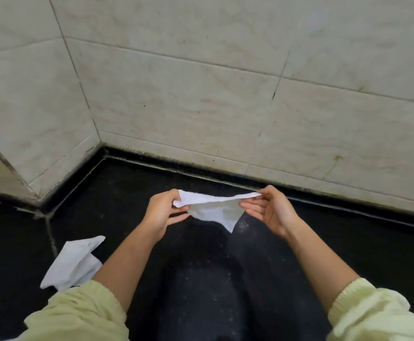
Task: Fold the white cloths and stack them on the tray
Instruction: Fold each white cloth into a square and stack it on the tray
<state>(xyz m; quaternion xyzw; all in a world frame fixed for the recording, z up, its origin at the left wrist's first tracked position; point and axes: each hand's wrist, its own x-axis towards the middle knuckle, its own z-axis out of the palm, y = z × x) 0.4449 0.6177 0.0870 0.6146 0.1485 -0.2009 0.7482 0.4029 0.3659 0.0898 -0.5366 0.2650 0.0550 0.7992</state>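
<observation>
- Tilework (201, 94), pale, veined and stained, fills the far part of what we see and turns a corner at the far left.
- Below it lies a black floor (348, 242), with a dark strip running along the foot of the wall.
- In the middle of the scene we find the held white cloth (213, 209), up in the air between the two hands and above the floor.
- The left grip (162, 212) holds the cloth's left end, with the thumb on top, the fingers curled beneath and the fabric bunched between them.
- The right grip (272, 210) is narrow. Thumb and forefinger pinch the cloth's right corner, while the other fingers curl loosely below and hold nothing.
- Between the two grips the cloth's upper edge runs nearly straight. The rest sags beneath it, and one corner hangs down to a point on the near side.
- A second white cloth (74, 263) lies loosely rumpled on the floor at the near left, well apart from the held one. It sits just beside the left forearm, and its near edge is hidden behind the left sleeve (77, 313).
- That sleeve and the right sleeve (368, 311) are pale yellow-green and bunched near the elbows, leaving both forearms bare.
- Between the forearms we see dark speckled fabric (201, 291) that looks like trouser legs, reaching from the near edge toward the held cloth.
</observation>
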